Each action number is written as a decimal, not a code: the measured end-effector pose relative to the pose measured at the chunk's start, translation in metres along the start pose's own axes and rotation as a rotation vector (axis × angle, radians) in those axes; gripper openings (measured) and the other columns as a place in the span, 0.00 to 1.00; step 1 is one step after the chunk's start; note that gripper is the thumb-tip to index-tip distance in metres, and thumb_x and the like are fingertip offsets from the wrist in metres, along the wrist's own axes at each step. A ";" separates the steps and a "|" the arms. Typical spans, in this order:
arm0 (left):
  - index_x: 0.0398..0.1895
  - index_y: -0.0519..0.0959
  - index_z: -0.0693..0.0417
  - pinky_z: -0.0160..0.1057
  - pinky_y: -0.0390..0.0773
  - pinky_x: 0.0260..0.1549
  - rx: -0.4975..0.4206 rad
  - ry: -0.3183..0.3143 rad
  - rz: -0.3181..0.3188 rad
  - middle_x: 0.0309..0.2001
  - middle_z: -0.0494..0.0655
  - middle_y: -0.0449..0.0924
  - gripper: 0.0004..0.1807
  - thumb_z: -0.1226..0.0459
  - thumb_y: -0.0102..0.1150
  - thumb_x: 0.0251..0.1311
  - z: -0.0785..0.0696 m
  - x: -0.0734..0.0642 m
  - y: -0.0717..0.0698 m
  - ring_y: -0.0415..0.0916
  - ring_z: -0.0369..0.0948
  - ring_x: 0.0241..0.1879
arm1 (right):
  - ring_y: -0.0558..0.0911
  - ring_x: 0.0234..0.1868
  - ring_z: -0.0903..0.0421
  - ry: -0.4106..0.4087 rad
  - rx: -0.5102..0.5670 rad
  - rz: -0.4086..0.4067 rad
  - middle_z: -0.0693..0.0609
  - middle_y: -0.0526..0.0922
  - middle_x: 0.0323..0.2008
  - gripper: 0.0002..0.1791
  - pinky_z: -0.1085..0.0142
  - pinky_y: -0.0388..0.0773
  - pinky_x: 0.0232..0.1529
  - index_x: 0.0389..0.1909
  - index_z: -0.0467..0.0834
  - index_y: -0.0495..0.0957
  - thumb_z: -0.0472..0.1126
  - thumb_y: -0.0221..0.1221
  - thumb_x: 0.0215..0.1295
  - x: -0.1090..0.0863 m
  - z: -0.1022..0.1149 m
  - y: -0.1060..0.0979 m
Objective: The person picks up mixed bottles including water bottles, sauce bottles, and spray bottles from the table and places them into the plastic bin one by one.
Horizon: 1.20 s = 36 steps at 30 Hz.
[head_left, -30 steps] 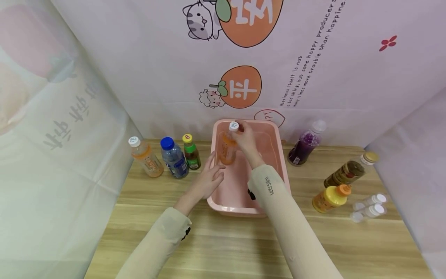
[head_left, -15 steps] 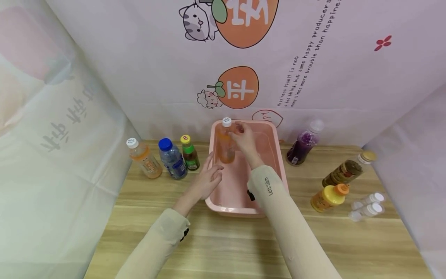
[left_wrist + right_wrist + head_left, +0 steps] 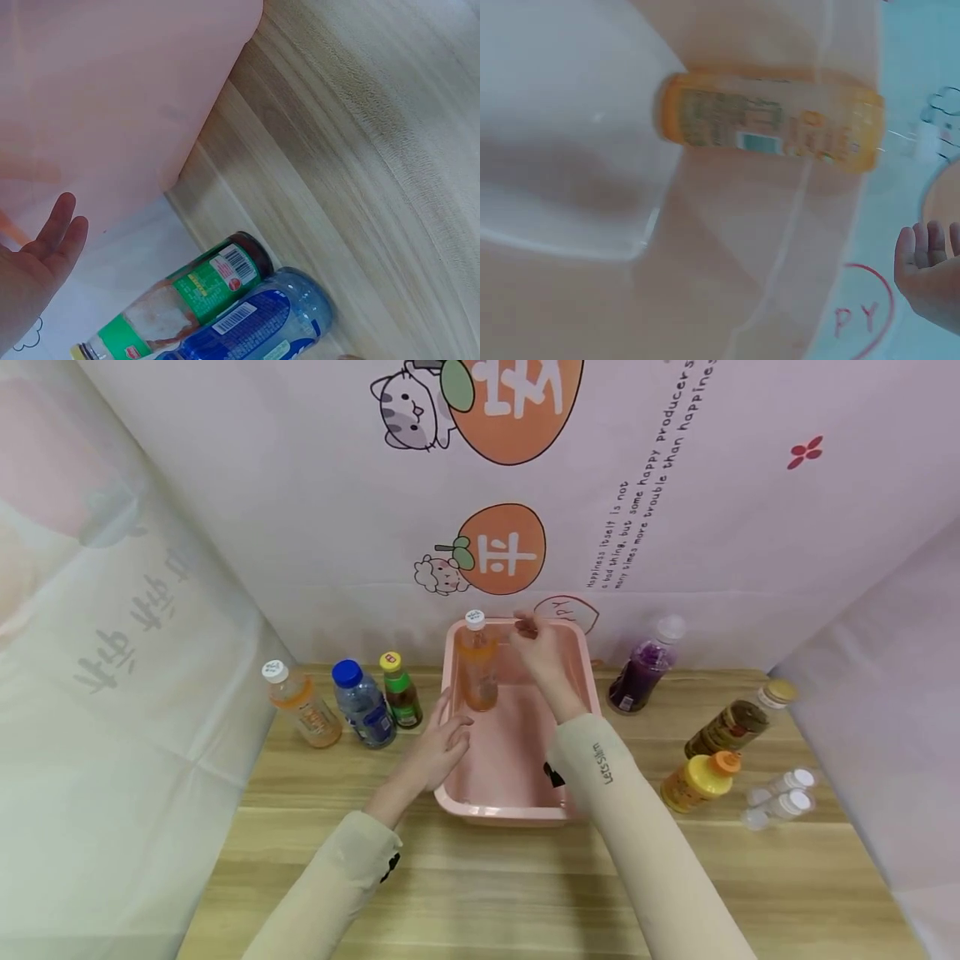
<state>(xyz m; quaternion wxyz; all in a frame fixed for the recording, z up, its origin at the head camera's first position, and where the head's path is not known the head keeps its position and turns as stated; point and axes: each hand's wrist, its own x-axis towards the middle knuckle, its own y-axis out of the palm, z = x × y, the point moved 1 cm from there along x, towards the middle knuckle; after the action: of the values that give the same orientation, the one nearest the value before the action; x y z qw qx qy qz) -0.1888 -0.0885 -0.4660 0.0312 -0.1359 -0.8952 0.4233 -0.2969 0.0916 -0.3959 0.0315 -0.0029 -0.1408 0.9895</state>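
Note:
A bottle [image 3: 478, 672] with a white cap and orange liquid stands in the back left corner of a pink plastic basin [image 3: 502, 814]. In the right wrist view the same orange bottle [image 3: 772, 120] shows its label, and nothing touches it. My right hand [image 3: 538, 647] is over the basin's back part, to the right of the bottle, holding nothing. In the right wrist view that hand [image 3: 930, 274] has its fingers extended. My left hand [image 3: 435, 752] is at the basin's left rim. Its fingers [image 3: 56, 225] look straight beside the outer wall in the left wrist view.
Left of the basin stand a green-labelled bottle [image 3: 401, 693], a blue-capped bottle [image 3: 365, 706] and another orange bottle [image 3: 303, 706]. To the right are a purple bottle [image 3: 641, 677], a gold-capped bottle [image 3: 731, 727], a yellow bottle [image 3: 693, 783] and small white-capped bottles [image 3: 778, 797].
My right hand has let go of the orange bottle and moved away from it to the right. The bottle, tilted before, now stands in the basin's corner. My left hand stays at the rim.

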 end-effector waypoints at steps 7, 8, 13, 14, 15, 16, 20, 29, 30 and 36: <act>0.60 0.72 0.45 0.62 0.74 0.53 -0.005 0.003 0.005 0.78 0.42 0.33 0.21 0.51 0.39 0.70 0.000 -0.001 0.000 0.65 0.61 0.65 | 0.77 0.48 0.57 -0.055 -0.038 -0.021 0.46 0.78 0.47 0.19 0.70 0.74 0.49 0.57 0.37 0.74 0.39 0.54 0.66 -0.002 0.018 -0.041; 0.60 0.72 0.45 0.63 0.74 0.52 -0.003 0.000 0.006 0.78 0.42 0.33 0.21 0.51 0.39 0.70 0.000 -0.001 0.000 0.65 0.61 0.65 | 0.77 0.45 0.60 -0.065 -0.021 -0.019 0.48 0.78 0.45 0.19 0.73 0.73 0.47 0.56 0.36 0.73 0.38 0.54 0.66 -0.002 0.020 -0.047; 0.60 0.72 0.43 0.63 0.74 0.51 -0.004 -0.023 0.010 0.78 0.40 0.32 0.20 0.52 0.39 0.70 -0.001 -0.003 -0.002 0.65 0.62 0.65 | 0.74 0.38 0.69 -0.105 -0.002 -0.045 0.62 0.75 0.35 0.19 0.79 0.71 0.43 0.56 0.34 0.73 0.37 0.55 0.65 0.000 0.023 -0.078; 0.60 0.72 0.43 0.63 0.74 0.51 -0.004 -0.030 0.013 0.78 0.40 0.32 0.20 0.52 0.39 0.70 -0.001 -0.003 -0.003 0.65 0.62 0.65 | 0.74 0.38 0.70 -0.108 -0.008 -0.057 0.64 0.75 0.35 0.19 0.79 0.71 0.43 0.56 0.33 0.72 0.37 0.55 0.65 0.000 0.022 -0.085; 0.60 0.72 0.42 0.64 0.74 0.52 -0.005 -0.037 0.016 0.78 0.39 0.31 0.20 0.52 0.39 0.70 -0.002 -0.003 -0.003 0.65 0.62 0.65 | 0.74 0.38 0.70 -0.114 -0.022 -0.072 0.65 0.75 0.34 0.19 0.79 0.71 0.43 0.55 0.33 0.73 0.37 0.55 0.65 0.001 0.021 -0.091; 0.60 0.72 0.42 0.64 0.74 0.51 -0.004 -0.043 0.020 0.78 0.38 0.31 0.20 0.52 0.39 0.70 -0.002 -0.003 -0.003 0.65 0.62 0.65 | 0.74 0.38 0.70 -0.118 -0.030 -0.089 0.66 0.74 0.34 0.19 0.78 0.71 0.43 0.55 0.32 0.73 0.37 0.55 0.65 0.002 0.020 -0.098; 0.61 0.71 0.41 0.63 0.74 0.52 0.004 -0.057 0.036 0.78 0.37 0.29 0.20 0.51 0.38 0.71 -0.004 -0.003 -0.003 0.64 0.62 0.65 | 0.73 0.39 0.71 -0.101 -0.066 -0.175 0.68 0.72 0.33 0.21 0.78 0.70 0.45 0.56 0.33 0.73 0.38 0.55 0.65 0.005 0.014 -0.125; 0.60 0.72 0.42 0.61 0.76 0.50 0.004 -0.057 0.033 0.78 0.37 0.29 0.21 0.50 0.38 0.70 -0.004 -0.002 -0.001 0.65 0.62 0.65 | 0.71 0.33 0.73 -0.009 -0.055 -0.442 0.71 0.71 0.28 0.10 0.80 0.69 0.39 0.43 0.45 0.78 0.37 0.56 0.61 0.017 -0.023 -0.176; 0.60 0.72 0.42 0.61 0.76 0.50 -0.003 -0.059 0.030 0.78 0.37 0.29 0.21 0.51 0.38 0.70 -0.004 -0.002 -0.001 0.65 0.62 0.65 | 0.70 0.33 0.73 -0.003 -0.032 -0.465 0.69 0.71 0.28 0.07 0.79 0.68 0.39 0.39 0.48 0.78 0.36 0.56 0.61 0.018 -0.027 -0.180; 0.59 0.73 0.44 0.60 0.76 0.51 -0.033 -0.055 0.016 0.78 0.38 0.30 0.21 0.51 0.42 0.67 -0.006 -0.001 0.004 0.65 0.61 0.65 | 0.68 0.42 0.68 0.089 -0.057 -0.506 0.65 0.71 0.38 0.10 0.75 0.67 0.49 0.44 0.49 0.77 0.39 0.56 0.62 0.017 -0.053 -0.197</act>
<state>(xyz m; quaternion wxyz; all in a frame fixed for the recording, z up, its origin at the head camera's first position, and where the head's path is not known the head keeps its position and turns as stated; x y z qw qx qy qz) -0.1864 -0.0823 -0.4651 0.0009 -0.1319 -0.9015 0.4122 -0.3005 0.2958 -0.3915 0.2842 -0.0122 -0.1632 0.9447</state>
